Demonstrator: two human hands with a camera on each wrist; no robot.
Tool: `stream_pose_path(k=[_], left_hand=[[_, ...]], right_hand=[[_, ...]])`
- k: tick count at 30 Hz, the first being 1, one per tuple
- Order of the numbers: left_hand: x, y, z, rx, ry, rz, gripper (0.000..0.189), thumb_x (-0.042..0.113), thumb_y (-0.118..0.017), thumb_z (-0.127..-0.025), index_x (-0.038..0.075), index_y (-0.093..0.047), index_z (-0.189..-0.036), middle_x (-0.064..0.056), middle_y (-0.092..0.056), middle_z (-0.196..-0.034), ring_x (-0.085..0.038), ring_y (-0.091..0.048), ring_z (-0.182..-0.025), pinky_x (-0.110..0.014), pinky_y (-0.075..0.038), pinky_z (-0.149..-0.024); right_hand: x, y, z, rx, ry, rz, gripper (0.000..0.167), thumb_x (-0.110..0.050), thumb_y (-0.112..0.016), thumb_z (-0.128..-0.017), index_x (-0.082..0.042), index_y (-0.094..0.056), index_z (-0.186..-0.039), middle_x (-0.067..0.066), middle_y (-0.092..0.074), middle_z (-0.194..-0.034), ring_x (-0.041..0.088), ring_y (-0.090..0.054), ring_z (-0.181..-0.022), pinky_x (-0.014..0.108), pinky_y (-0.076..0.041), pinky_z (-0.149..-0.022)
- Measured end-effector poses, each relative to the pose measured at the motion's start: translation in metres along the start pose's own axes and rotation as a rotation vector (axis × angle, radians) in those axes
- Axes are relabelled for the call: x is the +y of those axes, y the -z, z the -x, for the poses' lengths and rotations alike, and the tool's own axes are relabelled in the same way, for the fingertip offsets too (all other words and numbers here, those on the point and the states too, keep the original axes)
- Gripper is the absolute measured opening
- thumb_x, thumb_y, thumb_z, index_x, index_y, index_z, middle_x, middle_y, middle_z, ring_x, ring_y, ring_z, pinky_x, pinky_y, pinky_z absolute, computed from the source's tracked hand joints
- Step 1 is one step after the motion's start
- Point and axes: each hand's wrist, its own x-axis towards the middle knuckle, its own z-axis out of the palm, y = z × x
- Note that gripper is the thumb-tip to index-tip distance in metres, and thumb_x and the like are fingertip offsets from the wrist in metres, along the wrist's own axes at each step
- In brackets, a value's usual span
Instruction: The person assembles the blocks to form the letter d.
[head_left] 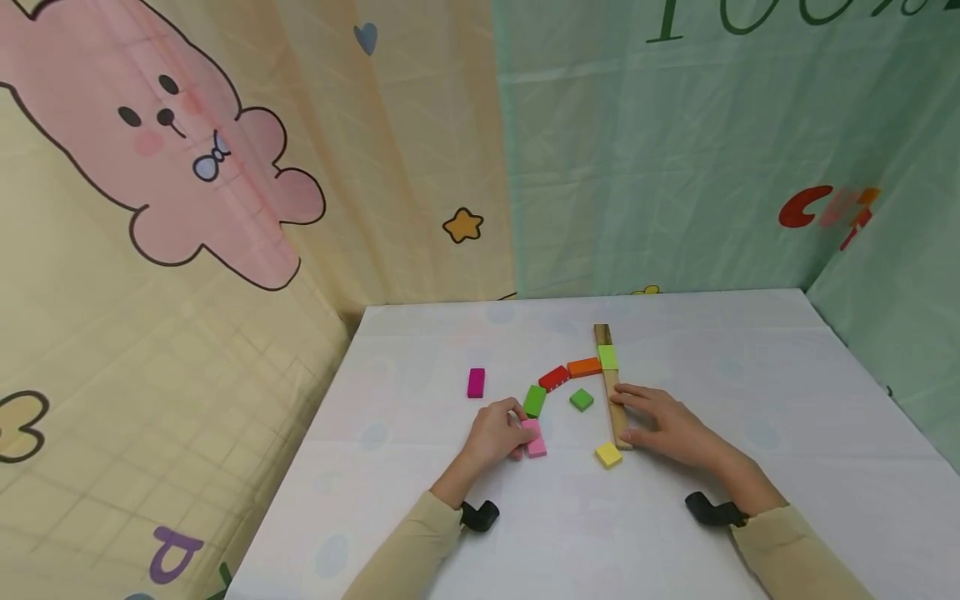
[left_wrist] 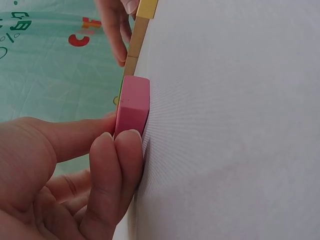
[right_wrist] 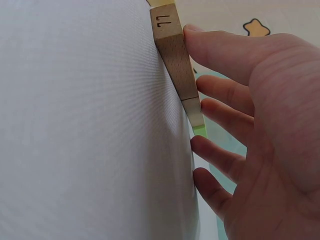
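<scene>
My left hand (head_left: 491, 435) pinches a pink block (head_left: 536, 448) between thumb and fingers. In the left wrist view the end of this pink block (left_wrist: 134, 97) points away from the fingertips, low against the white cloth. Just beyond it lies a green block (head_left: 535, 401), followed by a red block (head_left: 554, 379) and an orange block (head_left: 585, 367), in a curve. The orange one reaches a straight row of wooden blocks (head_left: 615, 408) with a light green block (head_left: 608, 357) in it. Extended fingertips of my right hand (head_left: 667, 427) touch the row's right side; its near wooden block (right_wrist: 175, 55) bears a carved mark.
A small yellow block (head_left: 608, 455) lies by the near end of the wooden row. Inside the curve is a small green block (head_left: 581, 400). A magenta block (head_left: 476, 383) lies apart at the left. Printed curtains (head_left: 645, 167) hang behind the white table (head_left: 780, 358).
</scene>
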Motion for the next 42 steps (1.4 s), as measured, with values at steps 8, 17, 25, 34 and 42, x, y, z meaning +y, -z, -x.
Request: stream_pose_path(k=[8, 17, 25, 34, 42], left_hand=[[0.0015, -0.0025, -0.0011, 0.013, 0.019, -0.014, 0.026, 0.025, -0.081, -0.088, 0.011, -0.063, -0.1, -0.003, -0.059, -0.059, -0.018, -0.061, -0.047, -0.029, -0.045, -0.054], [-0.0001, -0.0058, -0.0022, 0.032, 0.011, -0.022, 0.026, 0.026, -0.081, -0.087, 0.012, -0.062, -0.098, -0.002, -0.058, -0.058, -0.017, -0.06, -0.045, -0.028, -0.042, -0.052], [0.0005, -0.007, -0.0011, 0.044, 0.018, -0.017, 0.027, 0.027, -0.082, -0.087, 0.013, -0.061, -0.096, -0.002, -0.058, -0.057, -0.018, -0.059, -0.044, -0.028, -0.042, -0.051], [0.0027, -0.0075, -0.0003, 0.054, 0.03, -0.016, 0.027, 0.026, -0.082, -0.087, 0.012, -0.061, -0.095, -0.002, -0.058, -0.058, -0.018, -0.059, -0.044, -0.029, -0.042, -0.05], [0.0036, -0.0068, 0.0013, 0.057, 0.015, -0.025, 0.028, 0.027, -0.082, -0.087, 0.01, -0.061, -0.096, -0.002, -0.056, -0.056, -0.018, -0.058, -0.043, -0.029, -0.04, -0.049]], right_hand=[[0.0006, -0.0005, 0.0003, 0.005, 0.0, -0.007, 0.07, -0.042, -0.074, -0.091, -0.014, -0.05, -0.15, 0.009, -0.037, -0.159, 0.039, -0.031, -0.142, 0.066, -0.033, -0.106], [-0.0017, 0.0011, 0.0009, 0.003, -0.001, -0.015, 0.07, -0.039, -0.076, -0.09, -0.014, -0.05, -0.15, 0.01, -0.037, -0.158, 0.039, -0.031, -0.142, 0.066, -0.033, -0.106], [-0.0027, 0.0017, 0.0014, 0.006, 0.006, -0.015, 0.07, -0.04, -0.075, -0.09, -0.012, -0.05, -0.149, 0.011, -0.037, -0.158, 0.04, -0.031, -0.142, 0.067, -0.033, -0.105], [-0.0023, 0.0011, 0.0012, 0.007, 0.012, -0.022, 0.071, -0.041, -0.075, -0.09, -0.012, -0.05, -0.149, 0.011, -0.037, -0.158, 0.041, -0.031, -0.142, 0.067, -0.033, -0.105], [-0.0022, 0.0022, 0.0013, 0.006, 0.016, -0.017, 0.07, -0.043, -0.074, -0.091, -0.013, -0.05, -0.149, 0.011, -0.037, -0.158, 0.04, -0.032, -0.142, 0.066, -0.033, -0.105]])
